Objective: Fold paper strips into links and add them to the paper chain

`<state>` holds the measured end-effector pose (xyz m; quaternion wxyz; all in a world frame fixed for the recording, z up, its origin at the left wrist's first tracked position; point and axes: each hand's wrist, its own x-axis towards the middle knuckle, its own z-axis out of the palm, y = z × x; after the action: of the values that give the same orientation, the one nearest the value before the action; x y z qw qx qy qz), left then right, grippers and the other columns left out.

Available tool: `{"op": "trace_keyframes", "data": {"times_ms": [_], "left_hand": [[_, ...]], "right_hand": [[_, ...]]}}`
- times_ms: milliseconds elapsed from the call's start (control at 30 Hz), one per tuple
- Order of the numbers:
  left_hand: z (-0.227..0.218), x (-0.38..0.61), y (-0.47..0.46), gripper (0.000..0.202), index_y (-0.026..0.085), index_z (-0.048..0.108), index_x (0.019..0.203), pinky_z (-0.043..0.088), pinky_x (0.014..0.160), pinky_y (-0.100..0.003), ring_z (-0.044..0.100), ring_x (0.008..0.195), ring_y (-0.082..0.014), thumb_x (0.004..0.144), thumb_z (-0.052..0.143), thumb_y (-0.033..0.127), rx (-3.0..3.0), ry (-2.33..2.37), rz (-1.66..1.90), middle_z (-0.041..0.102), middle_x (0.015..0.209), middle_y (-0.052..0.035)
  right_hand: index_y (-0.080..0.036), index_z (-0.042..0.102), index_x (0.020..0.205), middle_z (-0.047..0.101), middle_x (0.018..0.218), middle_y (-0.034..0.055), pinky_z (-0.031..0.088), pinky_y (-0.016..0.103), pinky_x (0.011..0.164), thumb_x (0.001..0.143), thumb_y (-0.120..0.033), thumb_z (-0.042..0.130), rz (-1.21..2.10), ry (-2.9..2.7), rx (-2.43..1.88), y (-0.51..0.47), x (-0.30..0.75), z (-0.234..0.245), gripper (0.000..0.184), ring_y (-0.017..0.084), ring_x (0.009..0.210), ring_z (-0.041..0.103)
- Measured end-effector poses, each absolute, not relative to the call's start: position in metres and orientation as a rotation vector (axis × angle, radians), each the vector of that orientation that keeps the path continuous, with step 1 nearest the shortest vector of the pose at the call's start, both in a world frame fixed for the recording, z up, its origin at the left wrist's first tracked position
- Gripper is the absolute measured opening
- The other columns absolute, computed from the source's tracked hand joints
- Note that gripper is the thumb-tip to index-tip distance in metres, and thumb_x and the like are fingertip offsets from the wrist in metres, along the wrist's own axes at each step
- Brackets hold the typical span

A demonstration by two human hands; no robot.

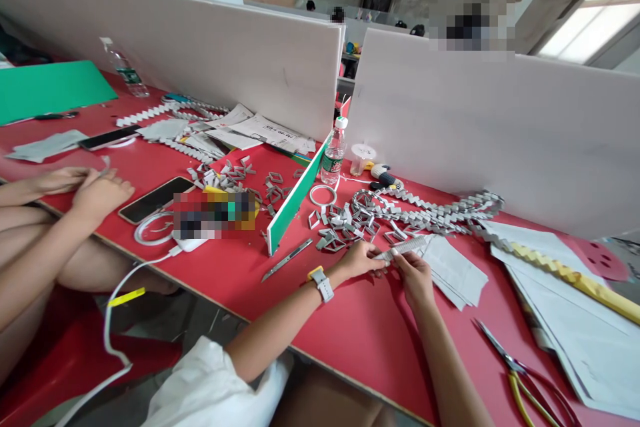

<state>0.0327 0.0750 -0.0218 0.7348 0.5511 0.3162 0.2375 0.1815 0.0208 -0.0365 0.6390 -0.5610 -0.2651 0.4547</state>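
Observation:
My left hand (pixel 361 258) and my right hand (pixel 414 277) meet over the red table (pixel 360 327), both pinched on a narrow folded strip of grey printed paper (pixel 403 248). The left wrist carries a watch with a yellow and white band (pixel 321 283). Just beyond the strip lies a heap of small folded paper links (pixel 345 221), and a long chain of linked folded paper (pixel 435 208) runs off to the right. A stack of cut paper sheets (pixel 453 270) lies under and right of my right hand.
A utility knife (pixel 287 259) lies left of my hands, beside a green divider board (pixel 295 197). A water bottle (pixel 333 152) and tape roll (pixel 323 195) stand behind. Scissors (pixel 520 373) and newspaper sheets (pixel 580 340) lie at right. Another person's hands (pixel 85 187), a phone (pixel 156 199) and white partitions (pixel 480 120) are around.

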Motion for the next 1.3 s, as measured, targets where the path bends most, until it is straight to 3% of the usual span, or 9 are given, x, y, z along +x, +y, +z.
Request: {"op": "trace_keyframes", "data": {"times_ms": [100, 300, 667, 900, 1133, 1300], "left_hand": [[-0.02, 0.032, 0.075, 0.013, 0.013, 0.068, 0.075, 0.045, 0.056, -0.025, 0.062, 0.056, -0.0132, 0.074, 0.064, 0.026, 1.239, 0.675, 0.506, 0.068, 0.062, -0.0005], [-0.01, 0.027, 0.073, 0.025, 0.013, 0.066, 0.07, 0.041, 0.055, -0.025, 0.06, 0.054, -0.0143, 0.075, 0.061, 0.037, 1.32, 0.678, 0.408, 0.067, 0.058, 0.0005], [-0.016, 0.03, 0.072, 0.019, 0.012, 0.062, 0.07, 0.042, 0.057, -0.024, 0.062, 0.059, -0.0149, 0.075, 0.059, 0.03, 1.343, 0.664, 0.482, 0.066, 0.059, 0.002], [-0.009, 0.028, 0.07, 0.027, 0.013, 0.065, 0.073, 0.044, 0.06, -0.024, 0.065, 0.07, -0.0187, 0.08, 0.053, 0.036, 1.404, 0.725, 0.454, 0.069, 0.066, 0.0014], [-0.018, 0.031, 0.074, 0.028, 0.015, 0.066, 0.068, 0.047, 0.055, -0.025, 0.063, 0.057, -0.0162, 0.081, 0.054, 0.036, 1.441, 0.613, 0.5, 0.069, 0.065, -0.003], [-0.014, 0.03, 0.073, 0.031, 0.014, 0.067, 0.067, 0.044, 0.059, -0.021, 0.062, 0.061, -0.0124, 0.082, 0.051, 0.037, 1.509, 0.611, 0.507, 0.067, 0.061, 0.0039]], "right_hand": [[-0.016, 0.068, 0.071, 0.064, 0.058, 0.0003, 0.047, 0.022, 0.047, 0.055, -0.032, 0.082, 1.035, -0.6, -1.279, 0.02, 0.179, -0.032, 0.026, 0.01, 0.048, 0.055], [-0.016, 0.067, 0.065, 0.062, 0.059, -0.0001, 0.046, 0.022, 0.049, 0.057, -0.031, 0.081, 0.963, -0.654, -1.298, 0.018, 0.183, -0.028, 0.022, 0.01, 0.051, 0.054], [-0.016, 0.065, 0.062, 0.061, 0.055, -0.0008, 0.042, 0.021, 0.047, 0.055, -0.031, 0.082, 0.971, -0.651, -1.303, 0.019, 0.188, -0.033, 0.025, 0.009, 0.048, 0.052], [-0.016, 0.067, 0.066, 0.063, 0.059, -0.0002, 0.044, 0.022, 0.05, 0.057, -0.031, 0.082, 0.985, -0.685, -1.291, 0.02, 0.19, -0.035, 0.023, 0.01, 0.052, 0.054], [-0.015, 0.065, 0.062, 0.06, 0.054, 0.0001, 0.044, 0.024, 0.046, 0.056, -0.032, 0.082, 1.123, -0.66, -1.257, 0.02, 0.184, -0.033, 0.025, 0.011, 0.046, 0.052], [-0.014, 0.064, 0.057, 0.061, 0.053, 0.0026, 0.046, 0.027, 0.047, 0.057, -0.031, 0.081, 1.17, -0.659, -1.235, 0.018, 0.177, -0.028, 0.024, 0.014, 0.045, 0.055]]}}
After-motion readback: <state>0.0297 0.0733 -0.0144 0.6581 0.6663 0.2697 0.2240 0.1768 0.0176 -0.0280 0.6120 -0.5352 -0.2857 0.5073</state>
